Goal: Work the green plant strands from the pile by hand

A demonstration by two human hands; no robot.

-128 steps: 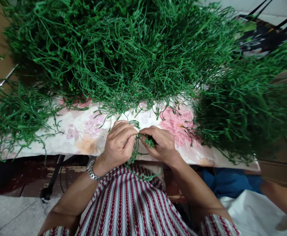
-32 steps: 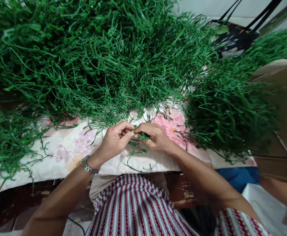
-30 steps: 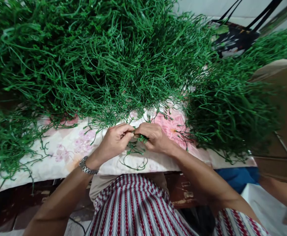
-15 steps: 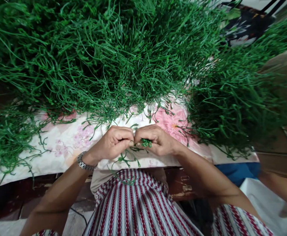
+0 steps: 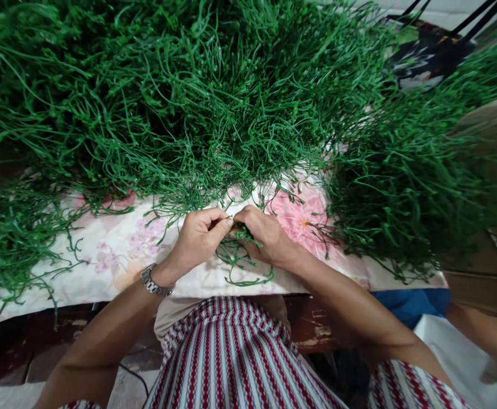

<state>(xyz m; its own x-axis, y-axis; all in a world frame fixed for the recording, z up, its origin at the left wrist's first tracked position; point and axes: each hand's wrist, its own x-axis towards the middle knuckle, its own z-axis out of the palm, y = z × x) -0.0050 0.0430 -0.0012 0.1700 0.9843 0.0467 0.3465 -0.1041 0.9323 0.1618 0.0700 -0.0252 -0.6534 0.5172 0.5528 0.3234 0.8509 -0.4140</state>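
Note:
Close together over a floral cloth, my two hands meet at the fingertips. My left hand, with a metal watch at the wrist, is closed in a pinch; what lies between its fingertips is too small to make out. Curled inside my right hand are green stems, with part of the bunch showing below the fingers. Several thin curved stems hang or lie just beneath both hands.
A large heap of green stems spreads beyond my hands. Smaller piles are at the left and right. A dark flowered bag stands at the back right. Another person's arm shows at the right edge.
Both hands have moved slightly up, and their fingertips now point more away from me. The bunch in my right hand is less exposed, and more loose stems show below it.

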